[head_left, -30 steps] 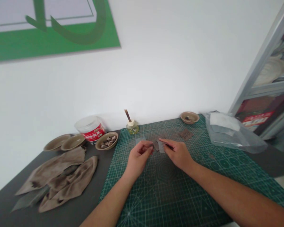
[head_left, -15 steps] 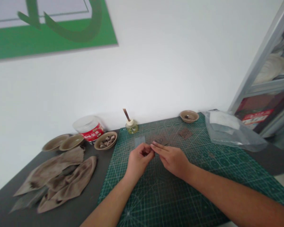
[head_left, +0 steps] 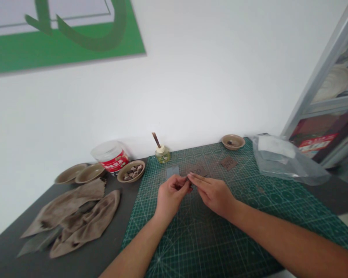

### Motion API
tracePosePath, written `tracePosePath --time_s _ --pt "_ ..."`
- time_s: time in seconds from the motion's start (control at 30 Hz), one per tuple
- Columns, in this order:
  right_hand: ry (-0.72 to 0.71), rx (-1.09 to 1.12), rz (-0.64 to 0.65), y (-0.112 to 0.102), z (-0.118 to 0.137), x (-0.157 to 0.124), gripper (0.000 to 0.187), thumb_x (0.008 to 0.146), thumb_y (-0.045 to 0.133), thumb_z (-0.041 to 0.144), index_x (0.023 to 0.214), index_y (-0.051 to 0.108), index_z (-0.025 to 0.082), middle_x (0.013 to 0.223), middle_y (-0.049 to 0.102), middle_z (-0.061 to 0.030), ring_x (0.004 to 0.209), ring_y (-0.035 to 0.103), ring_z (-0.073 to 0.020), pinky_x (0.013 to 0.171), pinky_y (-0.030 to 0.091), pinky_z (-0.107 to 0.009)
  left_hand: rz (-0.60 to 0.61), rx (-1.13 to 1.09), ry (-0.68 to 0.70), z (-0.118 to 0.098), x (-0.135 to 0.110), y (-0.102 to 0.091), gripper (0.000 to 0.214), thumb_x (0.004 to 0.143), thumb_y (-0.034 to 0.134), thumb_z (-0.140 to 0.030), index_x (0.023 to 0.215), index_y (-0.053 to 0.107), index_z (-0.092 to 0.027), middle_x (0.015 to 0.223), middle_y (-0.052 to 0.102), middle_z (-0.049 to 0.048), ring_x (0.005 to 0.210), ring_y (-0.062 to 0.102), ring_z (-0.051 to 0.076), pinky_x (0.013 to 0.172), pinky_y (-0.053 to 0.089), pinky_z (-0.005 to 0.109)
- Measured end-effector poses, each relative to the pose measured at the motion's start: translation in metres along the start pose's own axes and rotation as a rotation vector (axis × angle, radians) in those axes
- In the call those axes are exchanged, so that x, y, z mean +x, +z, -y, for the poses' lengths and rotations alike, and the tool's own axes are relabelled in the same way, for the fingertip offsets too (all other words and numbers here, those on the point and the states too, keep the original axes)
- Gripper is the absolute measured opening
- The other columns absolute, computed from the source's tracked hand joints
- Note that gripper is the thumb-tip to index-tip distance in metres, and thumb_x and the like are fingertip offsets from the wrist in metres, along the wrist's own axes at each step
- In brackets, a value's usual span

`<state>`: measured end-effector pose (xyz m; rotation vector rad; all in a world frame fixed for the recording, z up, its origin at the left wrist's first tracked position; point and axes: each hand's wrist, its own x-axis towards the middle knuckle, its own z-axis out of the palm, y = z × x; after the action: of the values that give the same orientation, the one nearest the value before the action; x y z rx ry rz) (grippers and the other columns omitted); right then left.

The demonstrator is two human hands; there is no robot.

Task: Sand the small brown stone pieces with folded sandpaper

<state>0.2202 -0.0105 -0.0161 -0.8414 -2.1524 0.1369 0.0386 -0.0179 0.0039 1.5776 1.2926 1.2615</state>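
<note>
My left hand (head_left: 172, 196) is closed in a pinch over the middle of the cutting mat (head_left: 220, 239). A small dark thing shows at its fingertips, too small and covered to name. My right hand (head_left: 213, 193) meets it there, fingers pressed together and their tips against the same spot; what they hold is hidden. Just beyond the hands lie a brown sandpaper piece (head_left: 201, 171) with handwritten figures and a grey-blue strip (head_left: 173, 171). Another marked brown sandpaper piece (head_left: 229, 163) rests farther right.
A bowl of stones (head_left: 131, 171), a red-labelled jar (head_left: 113, 156) and two more bowls (head_left: 71, 173) stand left. Brown cloths (head_left: 84, 227) lie on the dark table. Along the wall are a small bottle with sticks (head_left: 162, 154) and a bowl (head_left: 233, 142); a plastic bag (head_left: 290, 162) lies right.
Both hands stay together in nearly the same place. The right fingertips have shifted slightly, and a little more of the small dark thing shows. The view has moved slightly.
</note>
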Motion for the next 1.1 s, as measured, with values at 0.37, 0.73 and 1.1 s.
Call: tracePosePath --time_s 0.37,0.73,1.1 --pt "0.149 0.143 -0.039 0.004 0.012 -0.003 0.050 0.091 0.047 0.010 0.140 0.049 0.021 0.125 0.067 -0.0060 0.104 0.068 -0.0172 0.093 0.054 -0.030 -0.051 -0.046 0.041 -0.003 0.000 -0.001 0.017 0.080 0.070 -0.030 0.076 0.061 -0.018 0.067 0.071 0.0000 0.063 0.068 0.014 0.059 0.051 0.022" --pt "0.041 0.170 -0.091 -0.001 0.012 0.000 0.052 0.091 0.045 0.008 0.141 0.047 0.022 0.136 0.058 -0.0068 0.120 0.060 -0.0180 0.103 0.049 -0.033 -0.016 0.014 0.067 0.002 0.002 -0.001 0.019 0.080 0.069 -0.031 0.072 0.058 -0.018 0.062 0.067 -0.0014 0.057 0.062 0.013 0.055 0.048 0.022" --pt "0.041 0.144 -0.061 -0.001 0.010 -0.001 0.055 0.092 0.044 0.009 0.145 0.043 0.024 0.136 0.059 -0.0051 0.121 0.059 -0.0174 0.104 0.049 -0.034 -0.052 0.063 0.087 0.003 0.001 -0.002 0.020 0.081 0.068 -0.034 0.073 0.058 -0.018 0.064 0.066 -0.0007 0.060 0.062 0.013 0.057 0.047 0.022"
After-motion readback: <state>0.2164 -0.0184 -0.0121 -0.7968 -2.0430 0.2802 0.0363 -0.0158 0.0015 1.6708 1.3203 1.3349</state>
